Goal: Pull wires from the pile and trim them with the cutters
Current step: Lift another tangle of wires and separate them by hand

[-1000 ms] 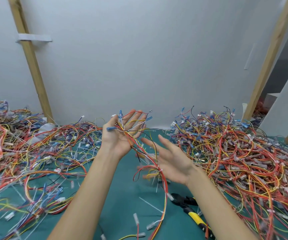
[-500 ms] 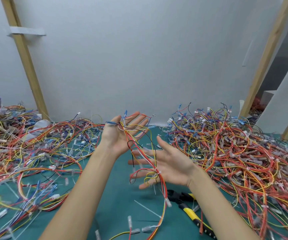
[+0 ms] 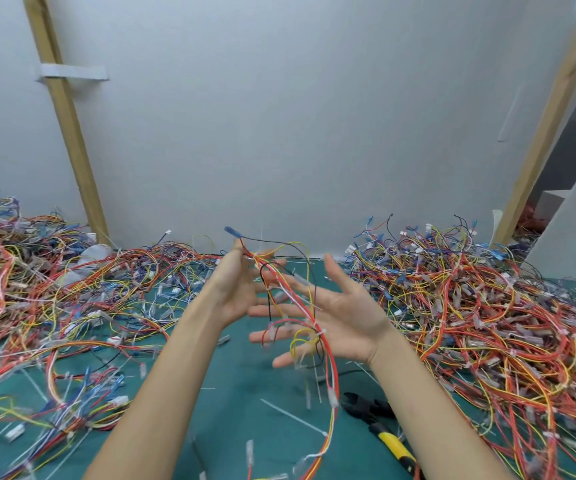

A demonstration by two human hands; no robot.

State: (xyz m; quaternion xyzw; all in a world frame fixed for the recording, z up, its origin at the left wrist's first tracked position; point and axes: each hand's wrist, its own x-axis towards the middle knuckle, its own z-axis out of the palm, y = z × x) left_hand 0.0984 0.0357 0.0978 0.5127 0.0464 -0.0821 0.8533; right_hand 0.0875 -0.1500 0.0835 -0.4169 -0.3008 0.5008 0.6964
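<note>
From my end, the trimming itself has not started on this bundle: the cutters [image 3: 380,427] lie untouched on the green table [image 3: 245,393], just under my right forearm, black head pointing left and yellow handle running toward the bottom edge. My left hand [image 3: 236,289] is raised at centre, fingertips pinched shut on the top of a wire bundle [image 3: 300,306] of red, yellow and black leads that hangs down between both hands and trails to the table. My right hand [image 3: 335,317] is open, palm turned left, fingers spread behind the hanging strands; it looks to be combing or steadying them, though motion blur keeps me from saying whether any finger actually hooks a wire. The big right pile [image 3: 487,306] and the left pile [image 3: 37,289] are both large, and loose white cable ties and clipped ends scattered on the table suggest some trimming is done, with far more left.

Against half a second ago, the left hand has gone from a loose, open-fingered hold to a tight pinch, and the right hand has risen closer to it, fingers wider apart. The cutters have not moved.
</note>
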